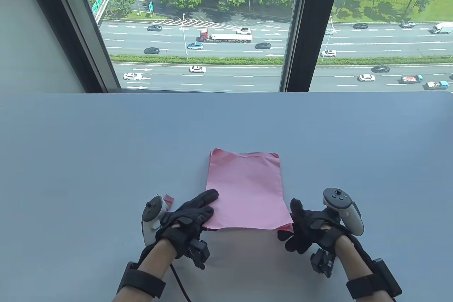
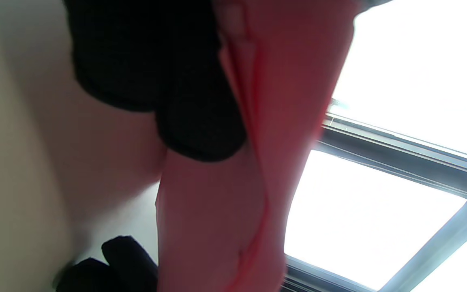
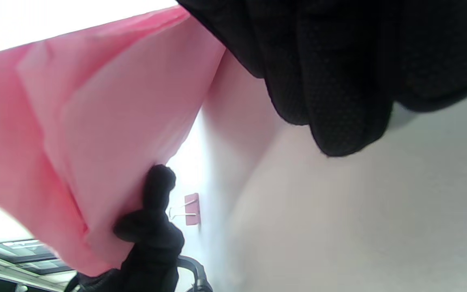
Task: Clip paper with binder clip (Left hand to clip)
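Note:
A stack of pink paper (image 1: 246, 188) lies in the middle of the table, its near edge lifted a little. My left hand (image 1: 207, 206) holds the near-left corner, fingers flat on top; in the right wrist view its thumb (image 3: 158, 182) presses the paper (image 3: 95, 134) from below. My right hand (image 1: 289, 222) pinches the near-right corner. A pink binder clip (image 1: 169, 200) with wire handles lies on the table just left of my left hand, touched by neither hand; it also shows in the right wrist view (image 3: 191, 209). The left wrist view shows the paper (image 2: 233, 182) edge-on.
The grey table (image 1: 88, 160) ends at a window (image 1: 198, 33) along its far edge. A cable (image 1: 178, 279) runs from my left wrist toward the near edge.

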### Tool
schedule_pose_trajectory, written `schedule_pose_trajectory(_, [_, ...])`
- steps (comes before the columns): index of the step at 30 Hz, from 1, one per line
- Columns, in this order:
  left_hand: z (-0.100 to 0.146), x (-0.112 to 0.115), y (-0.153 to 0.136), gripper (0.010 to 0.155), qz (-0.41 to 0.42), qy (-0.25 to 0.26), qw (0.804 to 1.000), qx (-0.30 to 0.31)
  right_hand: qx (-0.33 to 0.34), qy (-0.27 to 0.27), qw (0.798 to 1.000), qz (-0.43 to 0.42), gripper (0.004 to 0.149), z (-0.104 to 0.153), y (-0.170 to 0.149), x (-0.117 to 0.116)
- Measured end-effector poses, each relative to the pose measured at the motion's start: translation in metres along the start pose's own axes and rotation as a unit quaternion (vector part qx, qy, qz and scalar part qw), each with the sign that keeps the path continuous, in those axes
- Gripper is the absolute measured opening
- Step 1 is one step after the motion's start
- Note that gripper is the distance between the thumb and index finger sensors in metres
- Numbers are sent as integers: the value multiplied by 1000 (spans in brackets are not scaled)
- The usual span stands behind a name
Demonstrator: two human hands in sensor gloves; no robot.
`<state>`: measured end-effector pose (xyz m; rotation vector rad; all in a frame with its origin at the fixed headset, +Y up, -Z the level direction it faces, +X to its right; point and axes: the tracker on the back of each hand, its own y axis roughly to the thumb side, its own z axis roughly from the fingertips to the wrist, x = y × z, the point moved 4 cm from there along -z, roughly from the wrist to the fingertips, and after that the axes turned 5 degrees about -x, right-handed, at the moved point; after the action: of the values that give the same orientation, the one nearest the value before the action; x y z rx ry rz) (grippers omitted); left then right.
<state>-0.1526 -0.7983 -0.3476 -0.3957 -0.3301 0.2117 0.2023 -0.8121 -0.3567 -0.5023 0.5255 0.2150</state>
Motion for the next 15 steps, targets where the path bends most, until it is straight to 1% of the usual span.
schedule_pose_trajectory(3, [-2, 8, -2, 63, -41, -45, 998, -18, 20, -18, 998, -48, 102, 1, -1, 9])
schedule_pose_trajectory(5, [-3, 13, -4, 63, -62, -66, 995, -29, 31, -24, 997, -67, 100, 2, 0, 13])
schedule_pose_trajectory(6, [-3, 17, -6, 63, -74, -83, 993, -36, 39, -38, 995, -80, 99, 2, 0, 16])
schedule_pose_trajectory(8, [-4, 22, -8, 62, -92, -104, 989, -42, 44, -57, 993, -90, 96, 4, 0, 20])
schedule_pose_trajectory(11, [-5, 28, -9, 62, -137, -138, 980, -51, 48, -55, 994, -86, 91, 4, 1, 21])
schedule_pose_trajectory(13, [-5, 28, -10, 62, -176, -138, 973, -55, 50, -65, 993, -80, 84, 5, 2, 22])
schedule_pose_trajectory(15, [-6, 28, -10, 62, -205, -127, 969, -57, 46, -77, 995, -50, 74, 5, 5, 22])
